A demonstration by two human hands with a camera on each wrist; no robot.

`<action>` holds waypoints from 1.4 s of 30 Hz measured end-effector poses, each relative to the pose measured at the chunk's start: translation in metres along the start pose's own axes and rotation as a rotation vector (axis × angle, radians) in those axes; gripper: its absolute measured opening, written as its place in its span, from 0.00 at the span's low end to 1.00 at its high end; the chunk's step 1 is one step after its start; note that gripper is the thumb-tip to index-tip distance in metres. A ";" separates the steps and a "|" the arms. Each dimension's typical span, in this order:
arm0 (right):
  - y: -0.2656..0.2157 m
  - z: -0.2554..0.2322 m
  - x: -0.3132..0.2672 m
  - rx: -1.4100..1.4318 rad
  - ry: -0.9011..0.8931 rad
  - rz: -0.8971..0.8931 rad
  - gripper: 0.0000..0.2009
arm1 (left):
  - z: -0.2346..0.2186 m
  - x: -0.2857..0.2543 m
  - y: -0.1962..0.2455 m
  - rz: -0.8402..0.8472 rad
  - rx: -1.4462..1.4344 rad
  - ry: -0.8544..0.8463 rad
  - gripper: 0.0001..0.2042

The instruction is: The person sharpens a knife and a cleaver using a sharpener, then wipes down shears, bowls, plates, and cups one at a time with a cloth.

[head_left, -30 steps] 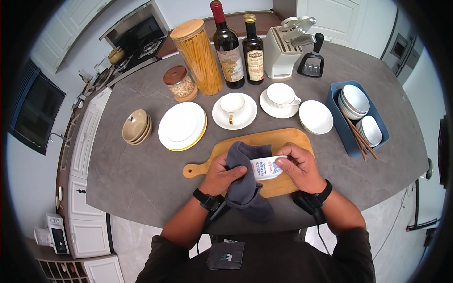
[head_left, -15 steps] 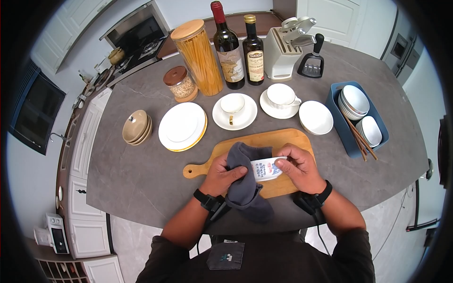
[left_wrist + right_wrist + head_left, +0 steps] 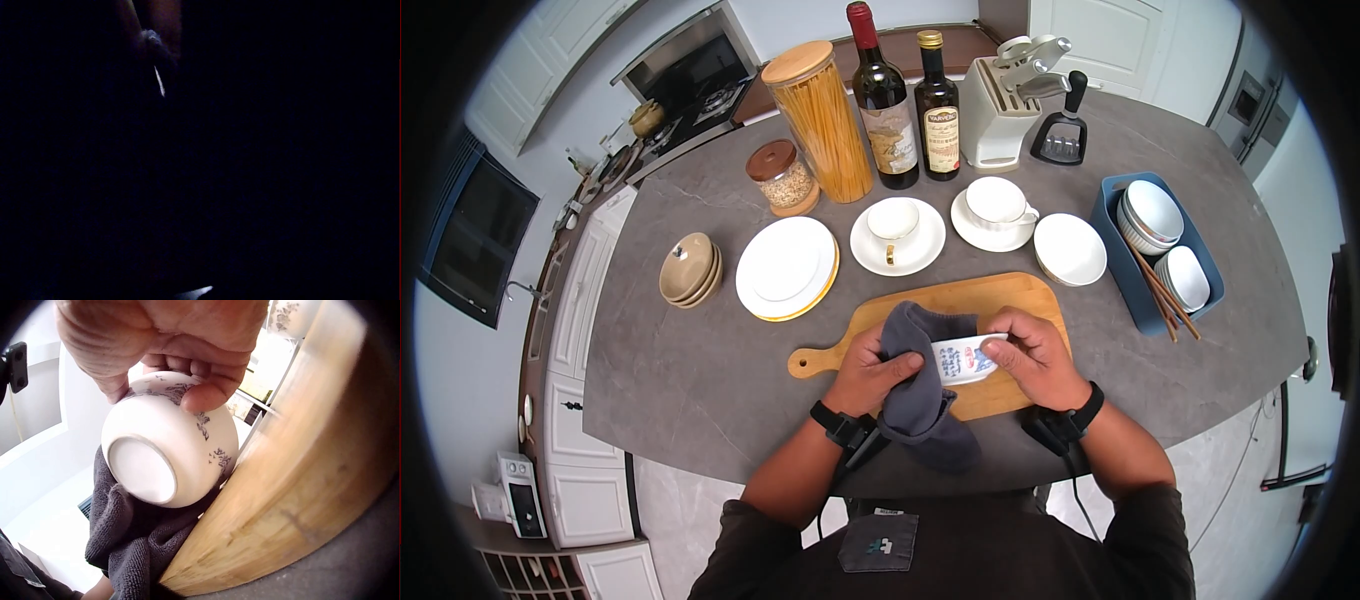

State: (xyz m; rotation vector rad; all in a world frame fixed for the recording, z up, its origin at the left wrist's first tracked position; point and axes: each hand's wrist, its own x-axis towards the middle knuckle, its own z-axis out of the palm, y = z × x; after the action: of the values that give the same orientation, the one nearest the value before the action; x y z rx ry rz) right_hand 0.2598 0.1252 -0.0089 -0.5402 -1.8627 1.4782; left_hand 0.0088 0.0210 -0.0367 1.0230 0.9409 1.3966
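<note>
A small white bowl (image 3: 966,359) with blue and red print is held tilted on its side above the wooden cutting board (image 3: 884,310). My right hand (image 3: 1038,357) pinches its rim, thumb on the printed outside. My left hand (image 3: 872,373) grips the bowl's other side through a dark grey towel (image 3: 922,420) that hangs down toward the table edge. In the right wrist view the bowl's round foot (image 3: 142,470) faces the camera, with the towel bunched against it. The left wrist view is almost wholly dark.
Beyond the board are white plates (image 3: 785,262), two cups on saucers (image 3: 890,258) and a white bowl (image 3: 1070,250). Brown bowls (image 3: 688,268) stand left; a blue bin (image 3: 1142,310) with bowls and chopsticks stands right. Bottles (image 3: 887,120), a pasta jar (image 3: 825,130) and a knife block (image 3: 997,115) line the back.
The print on the bowl has shifted slightly to the left, so the bowl has turned a little in my hands. Both hands and the towel stay nearly in place.
</note>
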 end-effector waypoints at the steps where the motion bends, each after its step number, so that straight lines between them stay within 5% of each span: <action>1: 0.000 0.000 0.000 -0.011 -0.011 0.002 0.10 | 0.000 0.000 0.000 0.001 -0.001 0.000 0.16; 42: -0.004 0.001 -0.001 -0.091 -0.068 0.030 0.14 | 0.000 -0.001 -0.001 0.027 0.012 -0.004 0.18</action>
State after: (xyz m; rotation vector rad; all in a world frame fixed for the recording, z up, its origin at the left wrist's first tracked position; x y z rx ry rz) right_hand 0.2597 0.1230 -0.0054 -0.5698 -1.9903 1.4534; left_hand 0.0090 0.0203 -0.0375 1.0503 0.9365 1.4131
